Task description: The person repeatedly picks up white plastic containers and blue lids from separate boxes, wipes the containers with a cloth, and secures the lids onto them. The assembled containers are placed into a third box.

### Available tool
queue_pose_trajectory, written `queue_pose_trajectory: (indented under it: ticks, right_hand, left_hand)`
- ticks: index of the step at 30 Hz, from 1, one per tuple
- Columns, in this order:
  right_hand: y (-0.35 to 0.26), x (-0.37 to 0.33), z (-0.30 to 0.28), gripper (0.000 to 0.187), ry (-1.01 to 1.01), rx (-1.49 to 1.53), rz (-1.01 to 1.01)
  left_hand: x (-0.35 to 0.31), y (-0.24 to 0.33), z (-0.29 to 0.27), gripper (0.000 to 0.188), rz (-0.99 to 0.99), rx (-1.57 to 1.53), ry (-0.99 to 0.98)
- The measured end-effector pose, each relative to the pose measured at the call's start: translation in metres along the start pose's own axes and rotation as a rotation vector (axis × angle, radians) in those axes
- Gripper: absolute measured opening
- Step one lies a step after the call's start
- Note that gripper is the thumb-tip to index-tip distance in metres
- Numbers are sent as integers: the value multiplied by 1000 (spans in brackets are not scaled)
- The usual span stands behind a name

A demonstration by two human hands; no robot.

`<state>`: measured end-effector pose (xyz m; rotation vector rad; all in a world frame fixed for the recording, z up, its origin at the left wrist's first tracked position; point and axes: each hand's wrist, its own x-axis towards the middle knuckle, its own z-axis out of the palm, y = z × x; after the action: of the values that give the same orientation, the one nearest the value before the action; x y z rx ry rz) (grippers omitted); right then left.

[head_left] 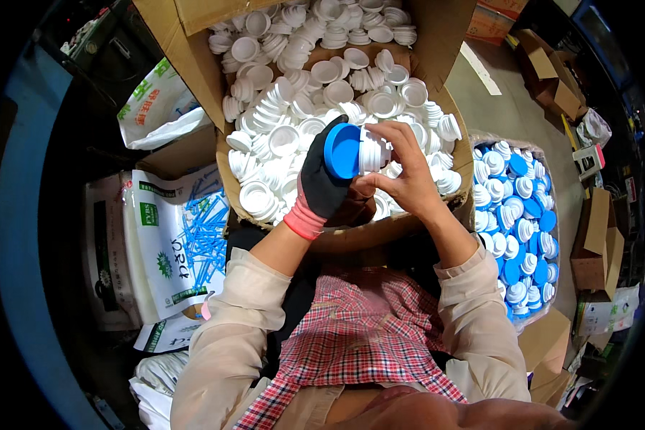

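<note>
My left hand, in a black glove with a red cuff, grips a round blue plastic cap. The bare fingers of my right hand are closed on a white threaded plastic piece, its side right against the blue cap. Whether the two parts are joined cannot be made out. Both hands are over the near part of a cardboard box heaped with white threaded pieces.
To the right stands a lined container of blue and white caps. At the left, thin blue plastic strips lie on a white printed bag. Opened cartons stand on the floor farther right.
</note>
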<state>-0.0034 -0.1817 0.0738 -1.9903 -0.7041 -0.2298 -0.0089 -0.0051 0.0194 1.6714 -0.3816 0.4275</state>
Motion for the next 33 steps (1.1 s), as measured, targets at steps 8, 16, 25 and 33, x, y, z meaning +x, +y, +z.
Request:
queue_pose_trajectory:
  ticks: [8,16,25,33]
  right_hand:
    - [-12,-2,16,65,41,-139,-109]
    - [-16,-4,24,67,83,-169,-111]
    - [-20,-4,27,65,109,-176,-117]
    - [-9,-1,18,63,78,-114,-113]
  left_hand:
    - [-2,-4,-5,82,41,-132,-30]
    - [-3,-13,-3,77,-112,-398,-27]
    - [-4,-4,-9,70,46,-178,-37]
    - [1,20,-12,58,-394,-877,-119]
